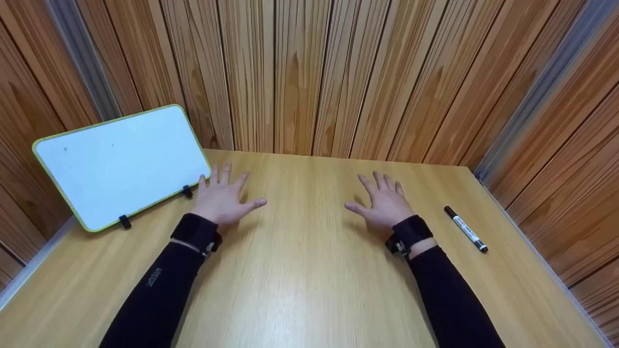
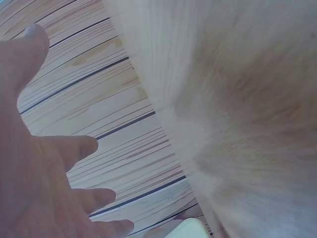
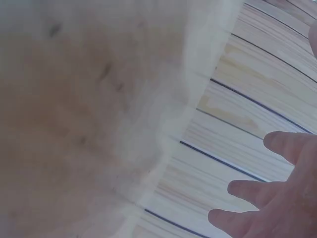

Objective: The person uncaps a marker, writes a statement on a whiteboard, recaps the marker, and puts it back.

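Both hands lie flat, fingers spread, on the tabletop: left hand just beside the whiteboard, right hand near the marker.

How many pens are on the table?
1. The black-capped marker lies on the table, just to the right of the right hand and apart from it. No other pen shows, though one could sit behind the whiteboard.
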`<state>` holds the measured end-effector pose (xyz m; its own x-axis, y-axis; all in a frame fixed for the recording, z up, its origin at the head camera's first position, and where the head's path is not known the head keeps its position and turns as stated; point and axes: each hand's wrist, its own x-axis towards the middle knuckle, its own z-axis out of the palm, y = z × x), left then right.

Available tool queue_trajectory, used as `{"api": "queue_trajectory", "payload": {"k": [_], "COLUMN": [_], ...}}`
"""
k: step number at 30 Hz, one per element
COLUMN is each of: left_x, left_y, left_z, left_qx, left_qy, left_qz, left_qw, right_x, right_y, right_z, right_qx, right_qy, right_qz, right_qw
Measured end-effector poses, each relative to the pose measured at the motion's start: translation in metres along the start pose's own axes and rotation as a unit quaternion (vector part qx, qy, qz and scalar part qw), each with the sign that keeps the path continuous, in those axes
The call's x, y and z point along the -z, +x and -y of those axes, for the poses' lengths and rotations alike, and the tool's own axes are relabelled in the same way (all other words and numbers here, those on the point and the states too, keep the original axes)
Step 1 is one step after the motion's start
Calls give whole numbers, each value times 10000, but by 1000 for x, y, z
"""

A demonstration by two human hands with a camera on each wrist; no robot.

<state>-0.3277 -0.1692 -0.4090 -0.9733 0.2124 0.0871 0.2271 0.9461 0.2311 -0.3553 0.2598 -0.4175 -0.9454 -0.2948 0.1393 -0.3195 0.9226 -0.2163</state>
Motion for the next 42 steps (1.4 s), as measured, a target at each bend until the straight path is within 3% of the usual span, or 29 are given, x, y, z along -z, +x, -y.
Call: {"api": "queue_trajectory", "payload": {"k": [9,18,22,27,33,42], "left_x": [8,20,24,28,31,34], "left_y": [-9,-32,-40,-50,-63,-83], "left_z": [23,49,63,78,97,130], "left_qx": [174,289,282,198,341,1081], "left_qy": [-155,-375,-433,-453,-524,-677], "left_qz": [-336,-719,-1162,-1975,-2899,-3324], "left_qw": [9992,9963,9919,9791,9550,9345], "right_x": [-7,-12,-16,-25,-38,-57], "right_y": [18,41,50,59,68,78], "right_z": [36,77,97,123,157,200], "right_qx": [343,626,706,831,1021,1267], "right_qy": [241,235,301,411,387,594], "right_qz": [57,215,338,490,532,438], "right_qw": [9991,9975,9965,9945,9926,9892]}}
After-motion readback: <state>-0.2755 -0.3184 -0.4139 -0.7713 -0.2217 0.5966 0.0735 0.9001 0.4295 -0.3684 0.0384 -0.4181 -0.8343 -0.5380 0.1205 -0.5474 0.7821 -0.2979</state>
